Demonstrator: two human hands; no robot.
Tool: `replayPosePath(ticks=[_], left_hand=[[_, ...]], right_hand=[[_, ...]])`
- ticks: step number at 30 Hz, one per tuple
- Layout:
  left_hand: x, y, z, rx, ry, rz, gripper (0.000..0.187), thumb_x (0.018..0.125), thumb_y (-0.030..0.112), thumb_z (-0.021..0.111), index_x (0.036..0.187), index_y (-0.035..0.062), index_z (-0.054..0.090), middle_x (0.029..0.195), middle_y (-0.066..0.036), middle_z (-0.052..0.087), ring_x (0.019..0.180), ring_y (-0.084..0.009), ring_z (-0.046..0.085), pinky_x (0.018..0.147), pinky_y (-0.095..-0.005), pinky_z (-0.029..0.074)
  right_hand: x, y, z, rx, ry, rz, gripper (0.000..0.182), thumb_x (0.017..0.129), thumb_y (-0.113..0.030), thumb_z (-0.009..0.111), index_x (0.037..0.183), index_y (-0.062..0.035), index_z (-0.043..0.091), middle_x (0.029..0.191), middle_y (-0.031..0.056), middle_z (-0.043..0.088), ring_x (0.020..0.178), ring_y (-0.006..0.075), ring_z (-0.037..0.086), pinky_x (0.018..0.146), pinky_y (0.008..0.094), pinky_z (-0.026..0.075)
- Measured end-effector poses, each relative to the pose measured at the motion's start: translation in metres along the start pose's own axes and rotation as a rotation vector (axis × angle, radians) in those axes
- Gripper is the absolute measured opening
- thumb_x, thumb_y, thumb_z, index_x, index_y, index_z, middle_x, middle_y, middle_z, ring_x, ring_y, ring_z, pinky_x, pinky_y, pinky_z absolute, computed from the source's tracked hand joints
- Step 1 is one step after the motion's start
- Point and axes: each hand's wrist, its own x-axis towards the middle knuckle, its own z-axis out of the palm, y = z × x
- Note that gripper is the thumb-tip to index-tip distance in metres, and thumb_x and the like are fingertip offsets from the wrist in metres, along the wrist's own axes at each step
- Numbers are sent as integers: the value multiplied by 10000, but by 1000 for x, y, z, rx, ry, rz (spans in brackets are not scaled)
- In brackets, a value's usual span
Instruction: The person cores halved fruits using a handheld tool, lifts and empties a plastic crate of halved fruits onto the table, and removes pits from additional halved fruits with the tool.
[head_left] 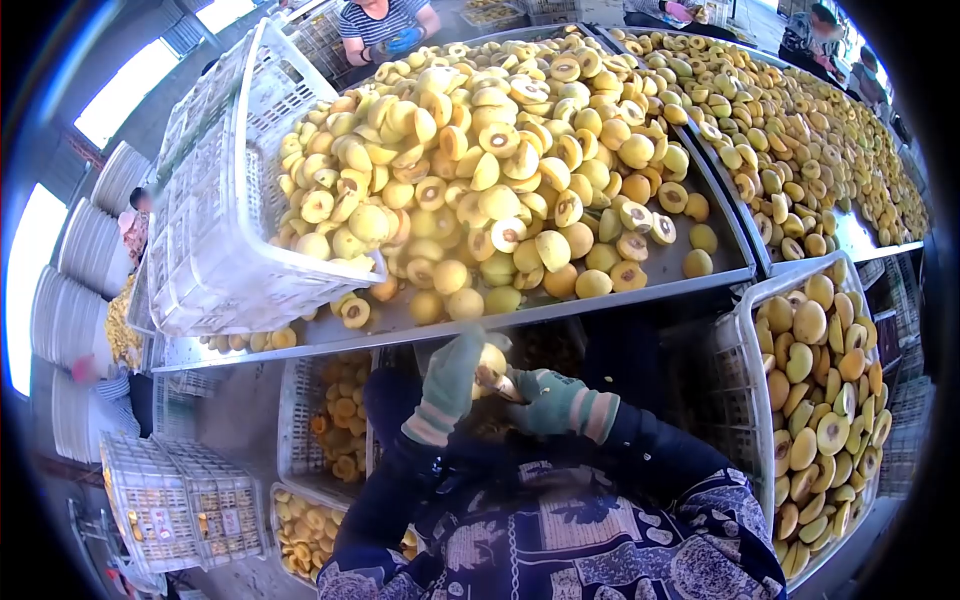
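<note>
My left hand [455,385], in a grey-green knit glove with a striped cuff, is closed around a yellow peach half [490,366] just below the table's front edge. My right hand [562,402], gloved alike, is closed and meets the fruit from the right. A small tool [508,387] seems to stick out of its fingers against the peach; its exact kind is too small to tell. Ahead of both hands a large heap of halved yellow peaches [470,170], many with brown pits showing, covers the metal table [640,300].
A white plastic crate [205,220] lies tipped on the table's left, open toward the heap. Another crate [745,390] full of peach halves stands at my right. Crates with peach halves [345,410] sit low at left. A second heaped table [800,140] and other people [385,25] are beyond.
</note>
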Motion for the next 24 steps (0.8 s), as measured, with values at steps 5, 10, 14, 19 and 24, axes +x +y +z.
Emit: replayPosePath(ticks=[5,10,14,19,24], left_hand=[[7,-1,3,-317,-98,-156,353,976,277,518,1102,-34,628,917,-58,626,813,-126,604,724,-235,500],[-9,-19,20,-357,103,233,351,973,194,514,1232,-40,556,1041,-97,623,1030,-193,591,789,-306,546],[-12,-21,9,-207,143,240,323,970,183,497,1192,-40,573,1150,-143,610,1083,-229,593,832,-389,581],[-16,-14,10,-335,161,21,310,972,191,493,1160,-31,600,1167,-145,605,1059,-229,608,824,-380,582],[-12,-28,19,-411,230,185,307,970,175,488,1164,-34,603,1205,-142,584,1052,-214,607,859,-395,565]], right_hand=[[-2,11,4,429,-102,63,333,912,-336,590,1151,-105,576,847,84,661,797,210,645,710,322,501],[4,18,24,829,-145,79,250,897,-330,595,1063,-143,586,709,16,576,529,69,508,428,226,388],[-3,-8,18,406,-35,87,293,924,-340,599,1138,-140,589,818,19,636,752,119,606,668,264,501],[-3,-7,13,716,-263,233,229,934,-283,592,1077,-107,618,744,18,614,645,118,588,582,252,490],[-4,8,18,1006,-434,171,162,916,-229,595,959,-74,617,584,-14,526,371,62,399,322,217,314]])
